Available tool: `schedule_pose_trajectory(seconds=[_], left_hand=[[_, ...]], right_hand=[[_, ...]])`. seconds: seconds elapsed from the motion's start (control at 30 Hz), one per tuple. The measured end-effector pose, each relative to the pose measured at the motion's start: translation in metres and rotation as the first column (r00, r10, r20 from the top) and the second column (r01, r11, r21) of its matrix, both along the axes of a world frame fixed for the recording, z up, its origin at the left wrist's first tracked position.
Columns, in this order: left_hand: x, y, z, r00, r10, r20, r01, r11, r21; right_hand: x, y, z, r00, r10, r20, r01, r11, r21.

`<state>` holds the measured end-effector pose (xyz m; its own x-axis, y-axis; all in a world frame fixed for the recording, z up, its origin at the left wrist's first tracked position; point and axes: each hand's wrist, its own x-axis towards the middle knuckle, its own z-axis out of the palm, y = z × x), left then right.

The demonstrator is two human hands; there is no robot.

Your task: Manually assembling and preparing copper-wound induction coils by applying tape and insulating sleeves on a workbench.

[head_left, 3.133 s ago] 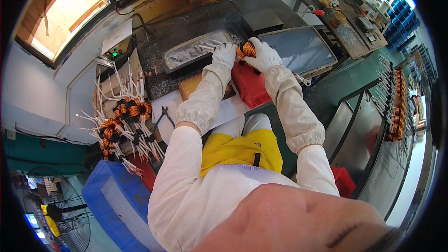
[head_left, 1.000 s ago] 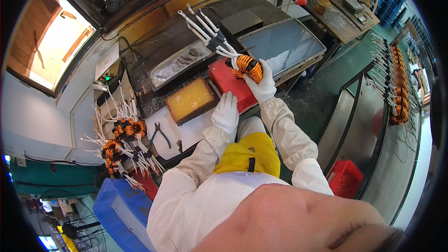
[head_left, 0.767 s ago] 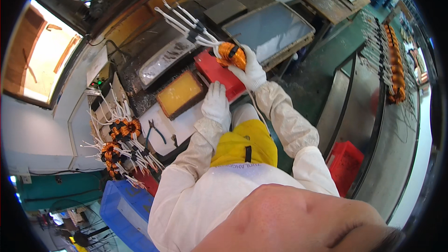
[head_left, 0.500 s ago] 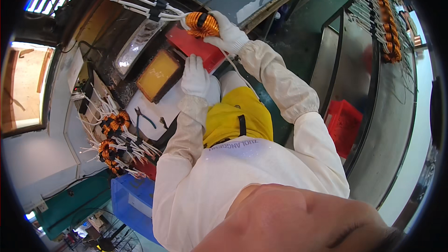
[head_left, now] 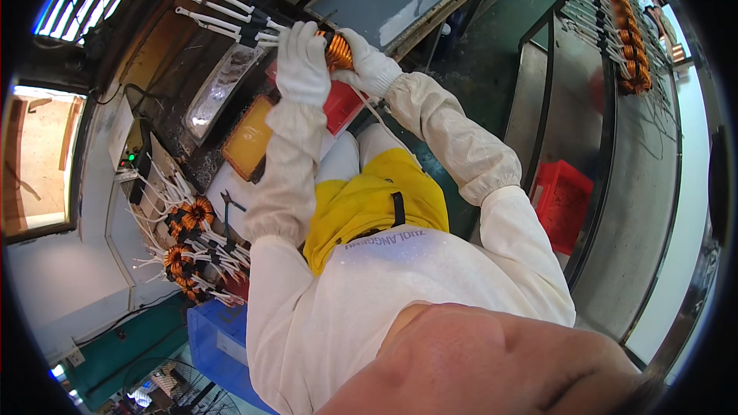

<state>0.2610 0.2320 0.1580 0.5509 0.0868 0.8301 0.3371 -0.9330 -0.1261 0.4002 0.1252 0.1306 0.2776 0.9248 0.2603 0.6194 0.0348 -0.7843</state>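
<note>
Both gloved hands are on a copper-wound toroidal coil [head_left: 339, 51] held above a red bin [head_left: 342, 104]. My right hand [head_left: 370, 61] grips its right side, fingers wrapped round the winding. From the left, my left hand [head_left: 302, 61] closes on the coil where its white leads begin; the exact grip is partly hidden. Those white sleeved leads [head_left: 223, 19], bundled with black tape and tipped with metal lugs, stretch out to the far left over the bench. A yellow block in a dark tray [head_left: 248, 134] sits below my left wrist, partly covered by the sleeve.
Nearby on the bench lie a shiny metal trough [head_left: 223, 92] and pliers [head_left: 228, 207]. More coils with white leads [head_left: 184, 234] are heaped at left, above a blue crate [head_left: 223, 338]. A grey-topped tray [head_left: 392, 0] stands ahead. At right, a rack [head_left: 573, 100] carries a row of coils [head_left: 626, 23].
My left hand has risen from beside the yellow block to the coil and closed on it near the leads. The right hand keeps its hold, with the coil shifted slightly.
</note>
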Motion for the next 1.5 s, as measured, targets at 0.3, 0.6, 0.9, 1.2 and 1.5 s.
schedule_pose_trajectory(seconds=[0.3,0.6,0.9,1.2,1.5], left_hand=[[0.011,0.003,0.007,0.962,0.039,-0.27,-0.084,0.984,-0.156],[0.014,0.013,-0.003,0.981,0.036,-0.19,-0.067,0.984,-0.163],[0.015,0.016,-0.005,0.986,0.035,-0.162,-0.058,0.989,-0.139],[0.012,0.013,-0.002,0.982,0.047,-0.181,-0.074,0.987,-0.146],[0.014,0.014,-0.004,0.987,0.021,-0.157,-0.044,0.989,-0.144]], right_hand=[[0.001,-0.011,0.002,0.998,-0.007,0.064,0.008,1.0,-0.001],[-0.029,-0.098,-0.057,0.979,-0.201,0.004,0.201,0.978,-0.054],[-0.041,-0.161,-0.139,0.966,-0.252,-0.056,0.195,0.855,-0.481],[-0.019,-0.142,-0.141,0.961,-0.008,0.277,0.178,0.782,-0.597],[0.019,-0.102,-0.153,0.828,0.279,0.486,0.119,0.759,-0.64]])
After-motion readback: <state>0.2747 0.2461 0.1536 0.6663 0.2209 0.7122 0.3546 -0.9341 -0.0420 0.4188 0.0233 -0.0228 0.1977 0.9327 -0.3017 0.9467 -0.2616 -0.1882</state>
